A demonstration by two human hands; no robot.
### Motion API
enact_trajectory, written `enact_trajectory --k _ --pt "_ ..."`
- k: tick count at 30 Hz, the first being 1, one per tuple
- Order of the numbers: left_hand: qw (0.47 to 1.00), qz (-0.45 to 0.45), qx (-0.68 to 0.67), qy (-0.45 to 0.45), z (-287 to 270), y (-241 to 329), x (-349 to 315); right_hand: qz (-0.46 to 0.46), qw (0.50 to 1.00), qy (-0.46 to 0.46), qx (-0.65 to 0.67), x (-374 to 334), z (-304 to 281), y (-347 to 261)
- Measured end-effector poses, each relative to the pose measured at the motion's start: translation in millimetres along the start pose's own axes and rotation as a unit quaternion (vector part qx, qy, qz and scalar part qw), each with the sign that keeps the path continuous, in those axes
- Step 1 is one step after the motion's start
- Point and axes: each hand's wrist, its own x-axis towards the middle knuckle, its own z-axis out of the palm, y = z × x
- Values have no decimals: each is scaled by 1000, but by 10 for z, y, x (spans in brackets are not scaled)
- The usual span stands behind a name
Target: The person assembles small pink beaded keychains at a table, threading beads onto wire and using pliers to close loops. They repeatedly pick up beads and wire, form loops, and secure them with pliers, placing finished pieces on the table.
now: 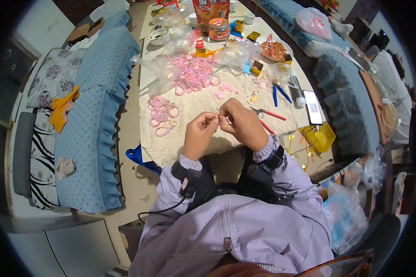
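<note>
Over the near edge of the cloth-covered table, my left hand and my right hand meet, fingertips pinched together. Whatever sits between them is too small to make out. Red-handled pliers lie just right of my right hand, partly hidden behind it. Beyond them rest blue-handled pliers. To the left of my left hand are several pink beaded loops. Farther back spreads a heap of pink beaded pieces, with a few loose pink pieces before it.
A lit phone lies at the table's right edge, above a yellow basket. Clear plastic bags, a lidded jar, a red packet and a plate of snacks crowd the far end. Blue-covered sofas flank the table.
</note>
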Motion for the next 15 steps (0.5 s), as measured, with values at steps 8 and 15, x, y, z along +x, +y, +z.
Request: enact_trajectory --k 8,15 --pt "989 36 -113 90 174 -61 3 56 990 63 114 -44 22 -60" --pt "981 57 -144 114 222 -92 -8 194 866 22 461 -73 205 69"
